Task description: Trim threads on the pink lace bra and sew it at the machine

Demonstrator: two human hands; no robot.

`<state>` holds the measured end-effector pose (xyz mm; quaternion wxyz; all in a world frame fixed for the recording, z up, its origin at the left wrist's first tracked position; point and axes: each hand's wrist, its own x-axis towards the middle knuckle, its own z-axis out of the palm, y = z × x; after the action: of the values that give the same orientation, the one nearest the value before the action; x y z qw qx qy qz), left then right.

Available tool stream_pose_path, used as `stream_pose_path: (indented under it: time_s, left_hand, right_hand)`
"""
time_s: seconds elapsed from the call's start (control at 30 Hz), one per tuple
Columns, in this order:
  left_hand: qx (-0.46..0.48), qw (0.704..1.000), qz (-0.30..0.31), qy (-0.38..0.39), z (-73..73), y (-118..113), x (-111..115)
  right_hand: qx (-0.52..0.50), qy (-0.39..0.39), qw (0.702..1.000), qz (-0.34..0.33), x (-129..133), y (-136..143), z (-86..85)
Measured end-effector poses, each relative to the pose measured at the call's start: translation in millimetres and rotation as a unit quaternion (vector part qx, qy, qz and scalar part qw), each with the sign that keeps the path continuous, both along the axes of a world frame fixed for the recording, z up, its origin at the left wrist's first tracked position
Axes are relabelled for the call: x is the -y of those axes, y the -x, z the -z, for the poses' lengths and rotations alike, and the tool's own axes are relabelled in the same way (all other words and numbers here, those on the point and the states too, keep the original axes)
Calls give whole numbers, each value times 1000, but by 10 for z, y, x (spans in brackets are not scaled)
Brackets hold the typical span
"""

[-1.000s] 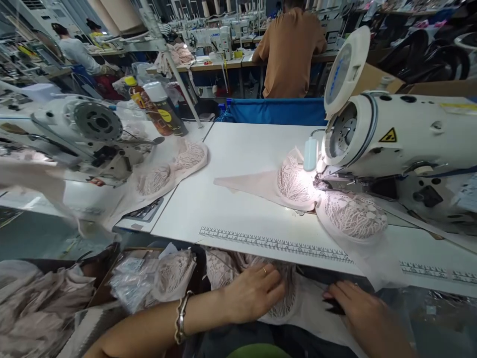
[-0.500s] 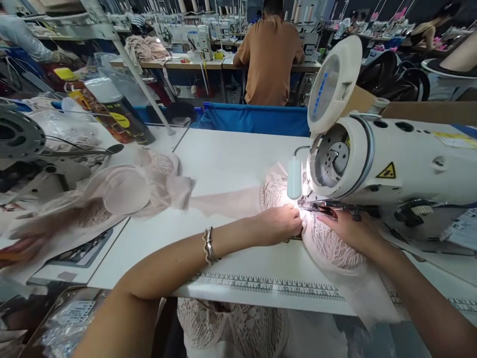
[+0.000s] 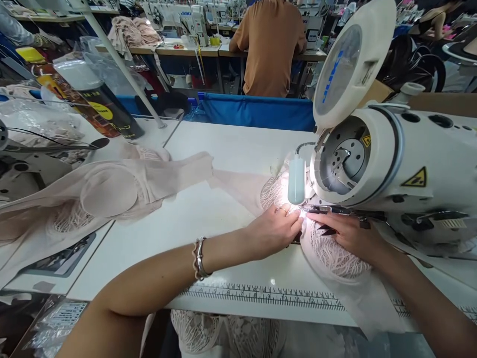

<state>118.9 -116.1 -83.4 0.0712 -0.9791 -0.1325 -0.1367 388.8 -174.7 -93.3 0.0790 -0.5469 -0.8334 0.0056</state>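
A pale pink lace piece (image 3: 337, 253) lies under the lit needle area of a white sewing machine (image 3: 376, 159). My left hand (image 3: 274, 229), a bracelet at its wrist, pinches the lace edge just left of the needle. On the right, my right hand (image 3: 348, 233) rests on the lace beside the machine's metal guide, its fingers stretched toward the needle. A small lamp (image 3: 296, 180) hangs over the spot and glares on the cloth. A sheer strip runs left from the lace to another pink piece with a round cup (image 3: 109, 191).
A ruler strip (image 3: 272, 297) runs along the table's front edge. Two bottles (image 3: 108, 112) lean at the back left near a slanted pole (image 3: 122, 62). More lace pieces (image 3: 227, 330) lie below the edge. A person in a brown shirt (image 3: 274, 47) sits beyond a blue cloth bin (image 3: 257, 110).
The view has shifted closer to the machine. My right hand's fingers have straightened along the guide, and my left hand has opened its grip slightly. The left-hand piece has spread flatter; the hand on it has gone.
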Motion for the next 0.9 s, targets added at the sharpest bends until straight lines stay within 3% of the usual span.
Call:
stream_pose_path:
  time_s: [0.1, 0.2, 0.5, 0.77, 0.9]
  left_hand:
    - [-15, 1000, 2, -12, -42, 60, -18]
    - [-23, 999, 11, -28, -43, 53, -54]
    - [2, 1000, -10, -18, 67, -12, -105]
    - [-7, 999, -21, 40, 34, 11, -134]
    - [-8, 998, -15, 60, -5, 36, -198]
  right_hand:
    - [-3, 48, 999, -21, 18, 49, -106]
    - [-3, 38, 999, -22, 9, 80, -155]
    - [-15, 29, 999, -15, 33, 59, -37]
    - [-20, 45, 999, -7, 49, 88, -30]
    - [5, 12, 1000, -16, 60, 99, -7]
